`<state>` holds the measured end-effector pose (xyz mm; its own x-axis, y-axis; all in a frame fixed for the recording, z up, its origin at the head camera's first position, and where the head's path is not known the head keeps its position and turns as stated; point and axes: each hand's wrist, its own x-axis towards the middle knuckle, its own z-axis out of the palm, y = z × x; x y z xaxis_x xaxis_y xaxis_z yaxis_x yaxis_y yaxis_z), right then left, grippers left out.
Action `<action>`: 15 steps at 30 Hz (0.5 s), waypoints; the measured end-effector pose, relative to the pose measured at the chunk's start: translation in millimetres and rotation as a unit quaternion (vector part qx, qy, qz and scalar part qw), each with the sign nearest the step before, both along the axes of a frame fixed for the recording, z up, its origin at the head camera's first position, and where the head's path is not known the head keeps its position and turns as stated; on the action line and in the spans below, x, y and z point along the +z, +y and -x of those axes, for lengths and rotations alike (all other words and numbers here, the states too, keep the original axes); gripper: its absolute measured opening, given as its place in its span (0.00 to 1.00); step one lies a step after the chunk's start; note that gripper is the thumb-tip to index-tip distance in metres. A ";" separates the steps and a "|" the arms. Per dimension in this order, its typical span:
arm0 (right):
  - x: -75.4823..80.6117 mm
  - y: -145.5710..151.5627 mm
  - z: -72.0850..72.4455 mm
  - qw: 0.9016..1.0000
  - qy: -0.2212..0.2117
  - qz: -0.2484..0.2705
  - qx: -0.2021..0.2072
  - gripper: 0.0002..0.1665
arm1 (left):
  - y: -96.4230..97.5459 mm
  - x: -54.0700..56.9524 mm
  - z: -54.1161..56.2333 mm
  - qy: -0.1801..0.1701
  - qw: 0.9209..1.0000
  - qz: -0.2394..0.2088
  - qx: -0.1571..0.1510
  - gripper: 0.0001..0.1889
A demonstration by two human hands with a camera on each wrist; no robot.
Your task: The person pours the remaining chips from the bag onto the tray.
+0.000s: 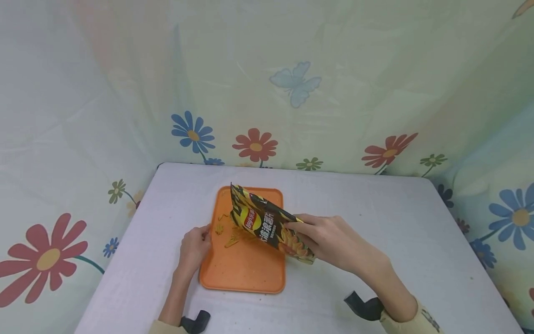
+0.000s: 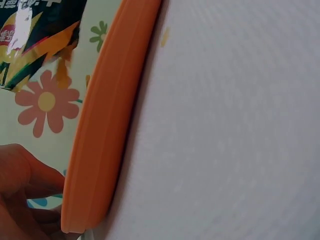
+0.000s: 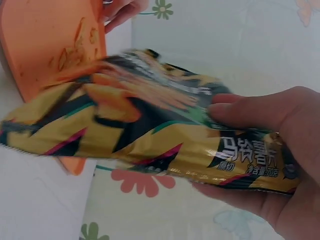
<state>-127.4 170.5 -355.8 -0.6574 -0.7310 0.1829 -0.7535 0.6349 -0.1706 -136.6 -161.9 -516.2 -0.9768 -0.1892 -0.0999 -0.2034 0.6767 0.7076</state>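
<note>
The crisp bag [image 1: 267, 225] is above the tray [image 1: 244, 276], slanting from over the tray's far part to beyond its right edge. The right hand [image 1: 333, 241] grips the bag's lower end between thumb and fingers, right of the tray. This hold appears intended to direct the bag's other end towards the tray. Crisp pieces [image 1: 232, 241] lie on the tray, beside and partly beneath the bag. The left hand [image 1: 193, 250] pinches the tray's left edge with fingers bent, presumably to steady it. The worktop [image 1: 354, 195] surrounds the tray; a flowered backdrop [image 1: 233, 69] hangs beyond it.

Not verifiable: the bag's mouth and contents, and the tray surface under the bag. The left wrist view cuts off the bag and that hand; the right wrist view blurs the bag's print. The left fingertips' exact contact is obscured.
</note>
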 end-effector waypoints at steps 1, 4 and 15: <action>-0.1 0.2 0.2 1.000 -0.003 0.001 0.000 0.21 | 0.0 0.1 -0.1 0.000 1.000 -0.001 0.000 0.21; -1.2 0.9 1.0 1.000 -0.010 0.001 -0.001 0.20 | 0.1 0.3 -0.2 0.001 1.000 -0.001 0.002 0.21; -6.6 2.2 2.4 1.000 -0.018 -0.005 -0.004 0.18 | 1.7 1.8 -0.6 0.008 1.000 0.004 0.005 0.21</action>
